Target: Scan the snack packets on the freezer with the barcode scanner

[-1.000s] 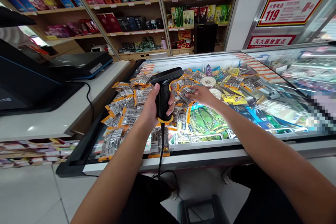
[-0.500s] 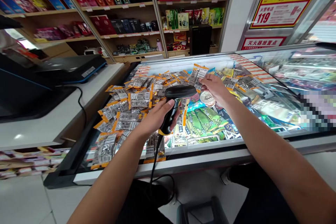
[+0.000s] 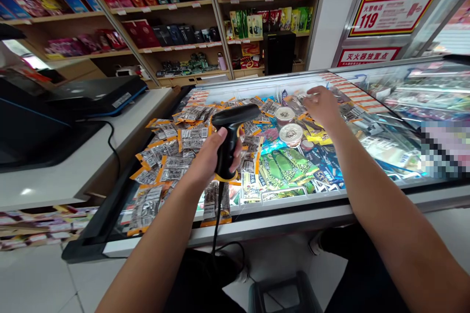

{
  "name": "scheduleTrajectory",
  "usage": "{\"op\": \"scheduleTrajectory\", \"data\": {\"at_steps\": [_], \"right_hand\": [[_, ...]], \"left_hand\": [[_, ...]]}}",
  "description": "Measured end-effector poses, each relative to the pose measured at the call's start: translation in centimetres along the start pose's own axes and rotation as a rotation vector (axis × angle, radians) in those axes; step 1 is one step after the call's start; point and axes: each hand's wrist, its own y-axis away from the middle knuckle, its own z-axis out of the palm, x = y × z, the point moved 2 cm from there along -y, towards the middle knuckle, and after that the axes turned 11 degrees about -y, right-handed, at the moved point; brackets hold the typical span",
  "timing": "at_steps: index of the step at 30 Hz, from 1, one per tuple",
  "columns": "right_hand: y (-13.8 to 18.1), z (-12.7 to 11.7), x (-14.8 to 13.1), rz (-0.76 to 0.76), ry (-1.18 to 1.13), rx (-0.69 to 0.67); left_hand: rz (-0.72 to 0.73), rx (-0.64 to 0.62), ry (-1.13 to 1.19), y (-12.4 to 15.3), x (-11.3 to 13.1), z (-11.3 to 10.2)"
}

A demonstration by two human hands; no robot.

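A black barcode scanner with a yellow trim is gripped by its handle in my left hand, its head pointing right. The scanner's cord hangs down over the freezer's front edge. My right hand is above the right part of the freezer, its fingers bent around the edge of a clear snack packet, which is blurred. Many similar orange-edged packets lie in a heap under and left of the scanner. More packets lie to the right of my right hand.
The glass-topped freezer holds green ice-pop bags and a white-lidded cup. A counter with a black device stands at left. Stocked shelves line the back. A grey stool is below.
My right hand has moved right with the packet, away from the scanner, uncovering a second cup. My left hand has shifted the scanner slightly left and up.
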Motion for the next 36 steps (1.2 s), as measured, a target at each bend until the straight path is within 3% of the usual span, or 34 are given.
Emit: {"op": "scheduleTrajectory", "data": {"at_steps": [3, 5, 7, 9, 12, 14, 18, 21, 26, 30, 36], "right_hand": [[-1.0, -2.5, 2.5, -0.011, 0.367, 0.085], [-0.9, -2.8, 2.8, -0.059, 0.411, 0.141], [0.0, -1.4, 1.6, -0.164, 0.301, 0.084], [1.9, 1.3, -0.6, -0.249, 0.091, -0.168], [6.0, 6.0, -3.7, -0.183, -0.127, -0.668], [8.3, 8.2, -4.8, -0.196, -0.117, -0.767], [9.3, 9.4, -4.8, -0.193, -0.061, -0.764], [7.8, 8.2, -4.1, -0.075, -0.113, -0.775], [5.0, 5.6, -3.6, 0.068, -0.318, -0.602], [3.9, 4.6, -3.6, 0.042, -0.399, -0.482], [3.5, 3.3, -4.1, -0.143, -0.245, -0.385]], "left_hand": [[0.030, 0.066, 0.048, -0.3, 0.4, -0.6], [0.022, 0.099, 0.063, -0.4, 0.5, -0.8], [0.006, 0.121, 0.061, -0.5, 0.4, -0.9], [-0.005, 0.129, 0.052, -0.6, 0.3, -0.9], [-0.008, 0.119, 0.051, -0.7, 0.1, -0.9], [-0.007, 0.108, 0.056, -0.7, 0.0, -0.9], [-0.010, 0.095, 0.049, -0.6, 0.0, -0.8], [-0.012, 0.084, 0.038, -0.5, 0.0, -0.7], [-0.029, 0.066, 0.009, -0.3, 0.1, -0.4], [-0.032, 0.030, -0.028, 0.0, 0.2, 0.0], [-0.011, -0.028, -0.130, 0.3, 0.0, 0.4]]}}
